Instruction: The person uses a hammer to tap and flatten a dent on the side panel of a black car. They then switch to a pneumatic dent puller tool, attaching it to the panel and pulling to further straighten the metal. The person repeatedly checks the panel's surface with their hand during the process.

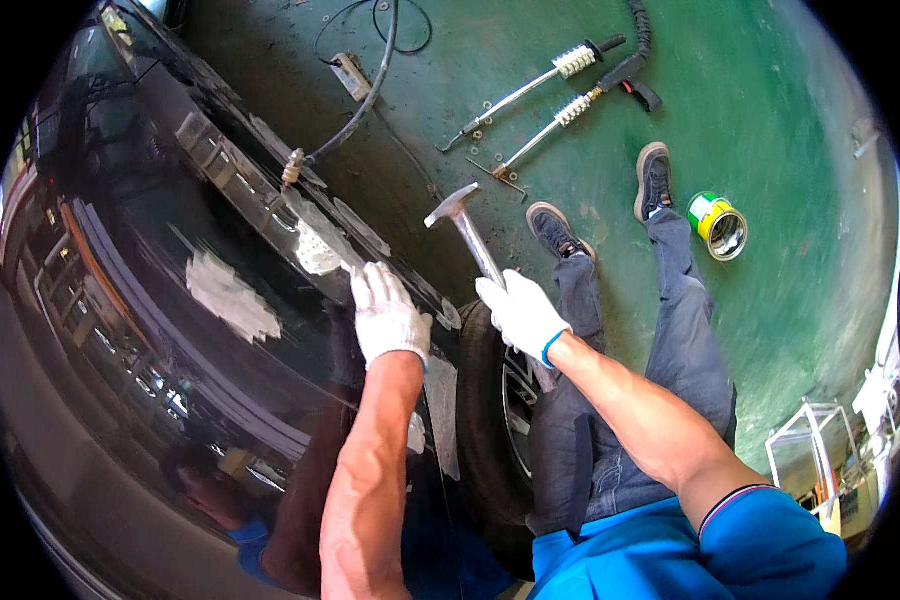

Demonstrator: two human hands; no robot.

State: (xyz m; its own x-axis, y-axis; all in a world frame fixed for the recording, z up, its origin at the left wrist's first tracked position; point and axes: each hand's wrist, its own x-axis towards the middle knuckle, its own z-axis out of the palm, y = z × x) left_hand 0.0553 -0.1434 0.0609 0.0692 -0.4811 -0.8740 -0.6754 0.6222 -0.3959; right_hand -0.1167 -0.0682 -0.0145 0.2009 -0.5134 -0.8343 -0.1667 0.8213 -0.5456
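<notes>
A glossy black car body panel fills the left side, with a pale sanded patch and a bare metal spot on it. My left hand, in a white knit glove, lies flat on the panel just beside the bare metal, fingers stretched out. In my gloved right hand is a metal hammer, gripped by its handle. Its head is raised in the air over the floor, to the right of the panel and apart from it. A brass-coloured clamp fitting on a cable sits at the panel's edge.
Two slide-hammer pullers lie on the green floor among scattered washers. An open yellow-green can stands right of my shoes. A thick cable runs from the panel. The car's tyre is beside my legs; a white frame is at lower right.
</notes>
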